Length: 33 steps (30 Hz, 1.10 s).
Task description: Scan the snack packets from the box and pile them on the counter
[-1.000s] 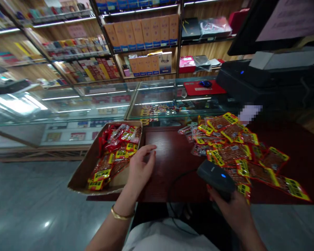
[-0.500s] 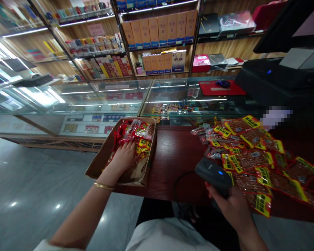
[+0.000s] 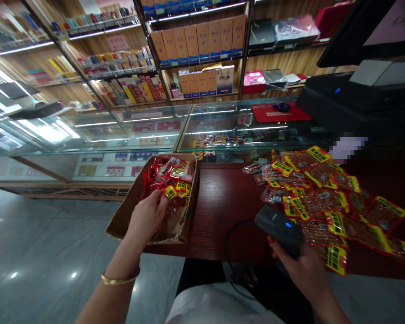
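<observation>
My left hand (image 3: 148,217) is inside a cardboard box (image 3: 193,216) at the table's front left. Its fingers are closed at the edge of a red and yellow snack packet (image 3: 170,192); the fingertips are partly hidden. More red snack packets (image 3: 160,173) lie further back in the box. Wrapped around the handle of a dark barcode scanner (image 3: 278,226), my right hand (image 3: 305,267) holds it just above the table. A blue light glows on top of the scanner. Right beside it, a loose pile of red and yellow snack packets (image 3: 319,202) spreads over the table.
The dark red table (image 3: 219,202) borders a glass display counter (image 3: 148,128). A black cable (image 3: 227,234) hangs near the table's front edge. Behind the pile stand a black machine (image 3: 340,108) and a monitor (image 3: 384,27). A mouse (image 3: 281,106) lies on a red mat (image 3: 266,115).
My left hand has drawn back towards me in the box, its fingers curling from spread to closed at a packet. The right hand still holds the scanner; the view has shifted slightly.
</observation>
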Tool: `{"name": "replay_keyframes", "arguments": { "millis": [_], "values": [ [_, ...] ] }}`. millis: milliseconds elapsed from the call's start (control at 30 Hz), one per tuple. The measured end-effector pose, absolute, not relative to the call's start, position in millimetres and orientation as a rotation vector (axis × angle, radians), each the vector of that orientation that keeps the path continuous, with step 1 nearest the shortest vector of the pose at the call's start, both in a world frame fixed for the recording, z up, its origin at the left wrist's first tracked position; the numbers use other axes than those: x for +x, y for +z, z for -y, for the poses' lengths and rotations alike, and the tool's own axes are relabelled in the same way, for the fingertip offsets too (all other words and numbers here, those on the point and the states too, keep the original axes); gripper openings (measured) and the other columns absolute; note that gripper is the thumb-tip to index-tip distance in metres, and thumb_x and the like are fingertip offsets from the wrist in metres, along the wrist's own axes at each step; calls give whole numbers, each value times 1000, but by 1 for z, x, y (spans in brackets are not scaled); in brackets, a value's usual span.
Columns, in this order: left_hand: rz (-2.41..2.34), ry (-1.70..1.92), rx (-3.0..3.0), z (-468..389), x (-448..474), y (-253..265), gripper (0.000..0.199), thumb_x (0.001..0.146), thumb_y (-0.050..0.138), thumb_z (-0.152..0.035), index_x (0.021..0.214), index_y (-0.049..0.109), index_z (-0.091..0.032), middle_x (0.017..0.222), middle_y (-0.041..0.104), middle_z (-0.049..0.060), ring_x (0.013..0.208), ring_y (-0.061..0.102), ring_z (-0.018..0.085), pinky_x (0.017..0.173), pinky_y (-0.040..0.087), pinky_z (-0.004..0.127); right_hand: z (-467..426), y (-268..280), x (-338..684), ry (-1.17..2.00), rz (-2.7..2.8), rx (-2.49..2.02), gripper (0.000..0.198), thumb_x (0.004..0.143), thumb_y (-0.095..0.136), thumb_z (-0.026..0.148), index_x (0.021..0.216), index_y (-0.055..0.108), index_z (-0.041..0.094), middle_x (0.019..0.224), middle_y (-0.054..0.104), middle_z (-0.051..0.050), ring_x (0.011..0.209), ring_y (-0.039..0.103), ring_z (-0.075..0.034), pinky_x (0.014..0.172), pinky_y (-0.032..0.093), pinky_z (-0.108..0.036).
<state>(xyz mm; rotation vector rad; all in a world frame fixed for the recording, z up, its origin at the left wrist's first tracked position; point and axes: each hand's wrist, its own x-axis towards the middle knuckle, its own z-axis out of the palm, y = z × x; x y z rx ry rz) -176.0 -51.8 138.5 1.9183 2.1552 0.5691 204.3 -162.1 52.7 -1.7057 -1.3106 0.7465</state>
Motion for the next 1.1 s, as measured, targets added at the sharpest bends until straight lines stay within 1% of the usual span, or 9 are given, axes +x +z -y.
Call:
{"name": "replay_keyframes", "arguments": {
  "millis": [67,167,267,333,433,600,833,967,1100],
  "values": [
    [-2054,876,1553,65,-165,148,27,96,49,-44,90,64,-22,73,67,4,67,65,22,61,51,29,161,56,205,743,1298,-1720,31,77,72,53,62,76,26,66,81,-6,60,78,-27,55,61,-31],
    [-1645,1226,1074,80,-138,154,31,90,62,-51,99,66,-22,87,71,5,73,68,21,53,53,26,159,56,204,721,1278,-1730,29,75,72,52,64,76,25,66,80,-6,58,77,-26,53,60,-30],
    [-1376,1482,803,88,-112,157,28,84,74,-45,97,70,-21,108,73,8,92,71,24,65,64,28,159,54,204,717,1251,-1724,28,75,73,51,70,78,24,64,79,-5,58,76,-26,54,60,-30],
    [-1257,1579,694,91,-103,159,26,84,75,-41,97,71,-20,113,73,8,101,72,25,74,68,32,160,53,204,711,1232,-1732,28,74,74,50,72,79,23,64,79,-5,57,76,-26,53,60,-31],
    [-1112,1593,554,91,-96,160,24,84,77,-36,99,72,-19,104,77,5,102,74,24,82,69,37,161,53,203,697,1227,-1739,28,74,74,50,66,76,24,62,79,-6,56,75,-26,52,59,-31],
    [-1045,1522,472,91,-70,136,35,66,92,-20,97,75,-19,104,80,4,100,75,22,89,65,34,161,62,198,670,1280,-1731,27,73,72,50,64,76,25,61,78,-5,57,76,-27,56,61,-32],
    [-922,1410,438,96,-23,86,36,79,85,-44,104,76,-19,116,78,9,116,71,29,101,60,51,162,61,198,680,1317,-1774,32,76,71,54,74,82,24,70,82,-7,68,79,-31,64,62,-35],
    [-886,1385,399,92,-16,65,38,81,84,-43,110,74,-20,119,77,8,120,69,27,112,52,54,167,53,202,677,1334,-1771,37,82,68,58,78,81,24,68,80,-7,66,77,-29,67,61,-35],
    [-902,1367,357,89,-18,54,36,81,84,-40,107,74,-16,118,77,10,119,70,27,115,50,55,169,50,205,646,1326,-1793,40,82,69,62,77,80,24,68,80,-7,66,76,-28,66,59,-35]
  ]
}}
